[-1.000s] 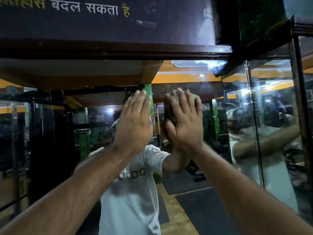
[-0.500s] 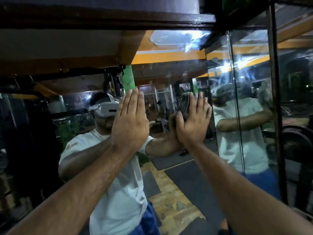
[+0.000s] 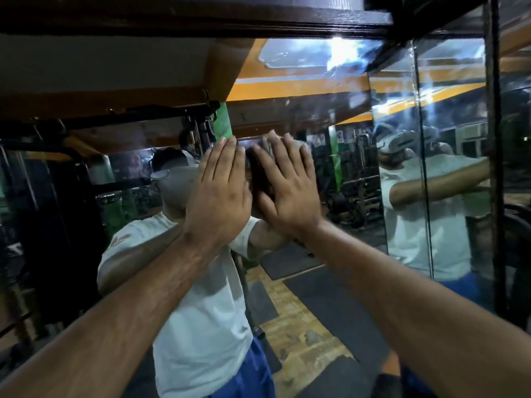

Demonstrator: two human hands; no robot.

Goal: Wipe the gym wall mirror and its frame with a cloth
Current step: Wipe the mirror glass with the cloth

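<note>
A large wall mirror point(image 3: 330, 116) fills the view, with a dark wooden frame point(image 3: 201, 20) running along its top. My left hand point(image 3: 219, 193) lies flat on the glass, fingers straight and together. Right beside it, my right hand point(image 3: 287, 188) presses a dark cloth point(image 3: 265, 146) flat against the mirror with straight fingers. Only the cloth's upper edge and a strip by the thumb show past that hand. The two hands almost touch.
A second mirror panel point(image 3: 451, 168) meets the main one at a corner on the right, edged by a dark vertical post point(image 3: 494, 139). The glass reflects me in a white shirt, gym racks, floor mats and an orange ceiling band.
The right hand with the cloth swept out to the right and has come back close to the left hand. The view has tilted down, so the frame sits higher.
</note>
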